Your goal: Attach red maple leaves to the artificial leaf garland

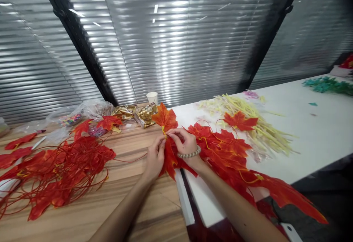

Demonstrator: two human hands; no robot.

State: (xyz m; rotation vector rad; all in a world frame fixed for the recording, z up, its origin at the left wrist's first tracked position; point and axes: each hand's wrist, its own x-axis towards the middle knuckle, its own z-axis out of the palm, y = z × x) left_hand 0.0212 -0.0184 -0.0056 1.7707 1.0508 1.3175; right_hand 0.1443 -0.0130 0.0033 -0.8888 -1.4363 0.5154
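My left hand (154, 158) and my right hand (184, 144) meet at the seam between a wooden table (116, 201) and a white table (317, 132). Both pinch an orange-red artificial maple leaf (165, 119) at its yellow stem, the leaf standing up above my fingers. A beaded bracelet (189, 154) circles my right wrist. A garland of red maple leaves (228, 150) trails from under my right hand across the white table and off its near edge. To the left, a tangle of red leaves and thin red wires (57, 172) lies on the wood.
A white paper cup (152, 97) and gold foil packets (138, 113) stand behind my hands. Clear plastic bags with coloured beads (70, 119) lie at back left. Pale yellow stems (256, 124) and green foliage (328, 85) lie on the white table. Window blinds fill the background.
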